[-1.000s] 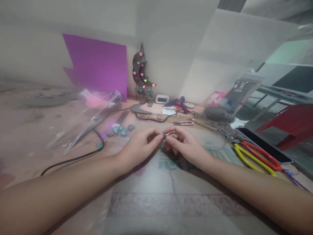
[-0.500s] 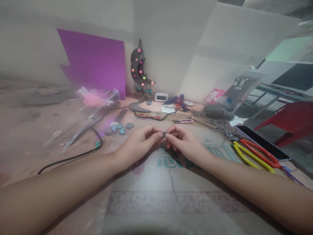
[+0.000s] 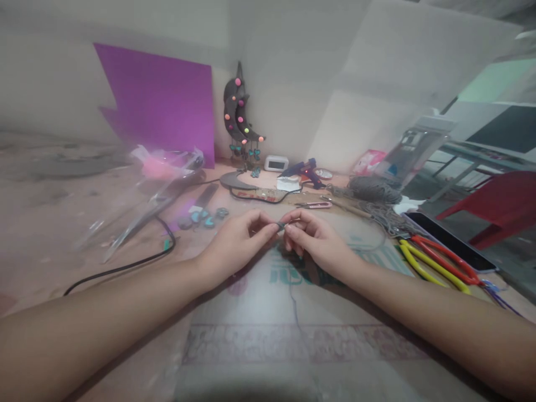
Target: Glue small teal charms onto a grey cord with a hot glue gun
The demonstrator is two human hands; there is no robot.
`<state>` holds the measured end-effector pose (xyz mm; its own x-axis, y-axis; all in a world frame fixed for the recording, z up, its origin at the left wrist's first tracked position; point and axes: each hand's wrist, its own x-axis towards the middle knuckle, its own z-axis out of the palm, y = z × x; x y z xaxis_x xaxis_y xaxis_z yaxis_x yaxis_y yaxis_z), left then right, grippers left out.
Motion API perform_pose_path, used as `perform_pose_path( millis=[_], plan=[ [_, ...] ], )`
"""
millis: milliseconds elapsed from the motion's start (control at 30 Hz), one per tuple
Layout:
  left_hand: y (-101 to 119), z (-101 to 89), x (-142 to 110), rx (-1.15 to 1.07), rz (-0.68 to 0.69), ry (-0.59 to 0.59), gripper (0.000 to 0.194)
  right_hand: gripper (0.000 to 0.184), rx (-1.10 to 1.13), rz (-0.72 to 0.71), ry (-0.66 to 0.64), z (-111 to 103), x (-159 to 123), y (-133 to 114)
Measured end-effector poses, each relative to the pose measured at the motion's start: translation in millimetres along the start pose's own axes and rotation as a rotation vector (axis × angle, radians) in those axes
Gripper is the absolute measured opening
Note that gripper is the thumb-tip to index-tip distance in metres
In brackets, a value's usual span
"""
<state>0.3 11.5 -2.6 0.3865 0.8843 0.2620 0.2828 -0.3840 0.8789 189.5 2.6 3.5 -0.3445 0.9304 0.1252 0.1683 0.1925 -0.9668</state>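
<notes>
In front of the glue gun [image 3: 309, 169], the left hand [image 3: 239, 237] and right hand [image 3: 317, 237] pinched a small piece [image 3: 281, 226]; fingertips were narrowly spaced.

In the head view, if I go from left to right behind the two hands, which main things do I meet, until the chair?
Purple sheet → dark crescent ornament → small white clock → blue glue gun → pink packet → red chair.
</notes>
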Motion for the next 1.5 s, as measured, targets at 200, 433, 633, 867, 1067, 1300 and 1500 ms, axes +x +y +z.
perform_pose_path(
  millis=[200,433,633,867,1067,1300,1500],
  plan=[
    [-0.9,0.5,-0.7,0.041,0.042,-0.015,0.019,0.025,0.008,0.058,0.025,1.3,0.7,-1.1],
    [-2.1,0.1,-3.0,0.089,0.072,-0.026,0.020,0.023,0.009,0.077,0.031,2.3,1.0,-2.3],
    [-2.5,-0.1,-3.2,0.093,0.086,-0.039,0.022,0.025,-0.028,0.072,0.040,2.7,-0.4,-4.0],
    [-2.1,-0.1,-1.6,-0.008,-0.004,0.012,0.024,0.029,-0.051,0.011,0.085,2.3,0.9,-0.9],
    [-1.8,-0.3,-1.1,0.002,-0.017,0.035,0.024,0.017,-0.201,-0.017,0.164,0.5,0.6,1.8],
    [-2.8,-0.1,-0.8,0.020,-0.002,0.059,0.024,0.022,-0.252,0.002,0.107,0.0,-3.0,-3.5],
    [-2.0,0.0,-0.8,0.064,0.027,0.063,0.022,0.029,-0.294,-0.006,-0.008,1.4,-3.6,-1.6]
  ],
)
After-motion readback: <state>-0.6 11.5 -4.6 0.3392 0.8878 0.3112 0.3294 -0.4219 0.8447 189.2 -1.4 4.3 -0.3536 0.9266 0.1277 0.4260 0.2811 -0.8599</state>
